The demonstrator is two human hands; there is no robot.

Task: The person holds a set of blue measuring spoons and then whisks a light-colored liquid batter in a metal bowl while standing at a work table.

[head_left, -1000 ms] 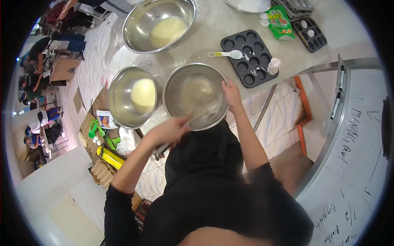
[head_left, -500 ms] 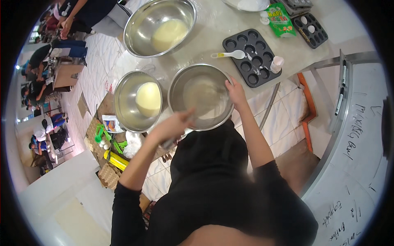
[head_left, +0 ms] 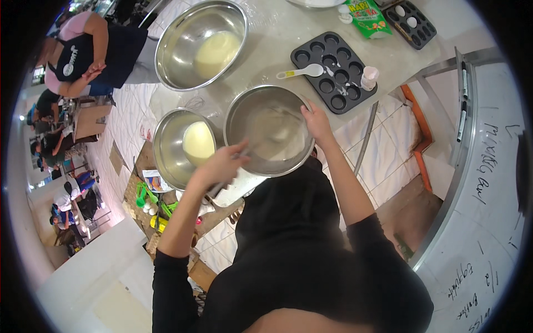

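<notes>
A steel mixing bowl [head_left: 235,111] sits in front of my body, with a thin, pale mixture [head_left: 283,133] inside. My right hand [head_left: 317,123] is closed on its right rim. Over the lower left rim, my left hand [head_left: 217,165] grips a whisk [head_left: 256,146], whose wire end is smeared by motion in the mixture. Its handle sticks out below the hand. To the left, a second steel bowl [head_left: 167,149] holds a pale yellow mass [head_left: 199,142]. Behind it, a larger tilted bowl [head_left: 171,51] contains a similar yellow mixture [head_left: 219,53].
A dark muffin tin [head_left: 321,60] stands right of the bowls, bearing a white spoon [head_left: 312,70] and eggshells [head_left: 369,77]. Beyond are a green packet [head_left: 367,19] and a smaller tin [head_left: 417,34]. Another whisk [head_left: 195,102] lies left. A person [head_left: 102,53] stands far left; a whiteboard [head_left: 488,222] flanks the right.
My left hand has shifted a little left as the whisk moves in the bowl. The view has turned slightly, and the person at far left shows more fully.
</notes>
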